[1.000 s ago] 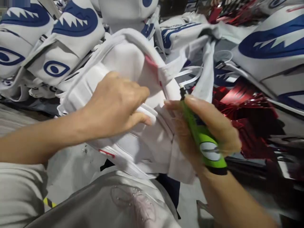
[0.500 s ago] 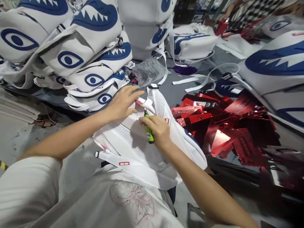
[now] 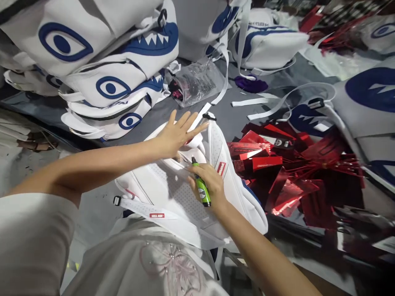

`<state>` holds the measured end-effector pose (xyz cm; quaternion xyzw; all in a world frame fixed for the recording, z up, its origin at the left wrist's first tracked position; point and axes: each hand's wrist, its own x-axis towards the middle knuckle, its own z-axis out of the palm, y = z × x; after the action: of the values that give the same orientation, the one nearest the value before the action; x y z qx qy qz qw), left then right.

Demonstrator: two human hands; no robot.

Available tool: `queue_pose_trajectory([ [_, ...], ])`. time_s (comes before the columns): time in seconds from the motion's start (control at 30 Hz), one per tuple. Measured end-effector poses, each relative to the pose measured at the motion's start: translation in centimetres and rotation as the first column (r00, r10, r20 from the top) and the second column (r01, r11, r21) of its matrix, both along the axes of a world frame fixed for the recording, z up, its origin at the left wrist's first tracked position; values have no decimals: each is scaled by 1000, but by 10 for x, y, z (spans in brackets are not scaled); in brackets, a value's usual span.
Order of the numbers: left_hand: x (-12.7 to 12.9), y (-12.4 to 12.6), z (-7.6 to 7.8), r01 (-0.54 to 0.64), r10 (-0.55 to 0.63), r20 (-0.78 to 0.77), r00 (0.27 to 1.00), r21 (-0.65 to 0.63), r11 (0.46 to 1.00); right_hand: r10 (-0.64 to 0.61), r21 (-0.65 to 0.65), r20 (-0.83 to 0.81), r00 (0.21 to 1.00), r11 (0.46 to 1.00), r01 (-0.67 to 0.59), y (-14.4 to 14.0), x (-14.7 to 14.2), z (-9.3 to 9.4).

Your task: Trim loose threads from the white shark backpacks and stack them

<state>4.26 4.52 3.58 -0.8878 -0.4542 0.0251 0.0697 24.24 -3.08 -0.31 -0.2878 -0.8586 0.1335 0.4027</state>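
A white backpack (image 3: 173,185) lies back side up before me, its dotted back padding and straps showing. My left hand (image 3: 175,137) rests flat over the top of the bag by the carry handle (image 3: 197,139), fingers spread. Gripped in my right hand (image 3: 211,181) is a slim green pen-shaped tool (image 3: 202,190) with a black end and a narrow pale tip. That tip points away from me, just below the handle. A shoulder strap (image 3: 218,148) with a red label runs along the bag's right side; the other strap (image 3: 182,226) crosses the near edge.
Stacked white backpacks (image 3: 111,86) with blue eye prints rise at the left. A clear plastic bag (image 3: 200,82) and a purple item (image 3: 250,83) lie beyond my hands. Red tags (image 3: 286,181) are heaped at the right, near another shark-print backpack (image 3: 370,111).
My left hand has spread flatter over the bag top. The green tool has drawn back slightly toward me in my right hand. The whole view has shifted a little.
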Motion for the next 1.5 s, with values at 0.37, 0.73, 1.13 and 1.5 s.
queue_pose_trajectory([
  [0.37, 8, 2, -3, -37, 37, 0, 999, -7, 999, -513, 35, 539, 668, 806, 591, 49, -8, 9],
  [0.73, 9, 0, 5, -207, 207, -12, 978, -123, 971, -501, 10, 597, 626, 785, 619, 49, -17, 3],
  [1.13, 23, 5, -4, -156, 157, -2, 988, -84, 984, -516, 30, 568, 641, 791, 611, 47, -11, 6],
  [1.5, 22, 5, -1, -152, 153, 2, 988, -90, 984, -312, -297, 175, 934, 888, 352, 8, 29, 39],
])
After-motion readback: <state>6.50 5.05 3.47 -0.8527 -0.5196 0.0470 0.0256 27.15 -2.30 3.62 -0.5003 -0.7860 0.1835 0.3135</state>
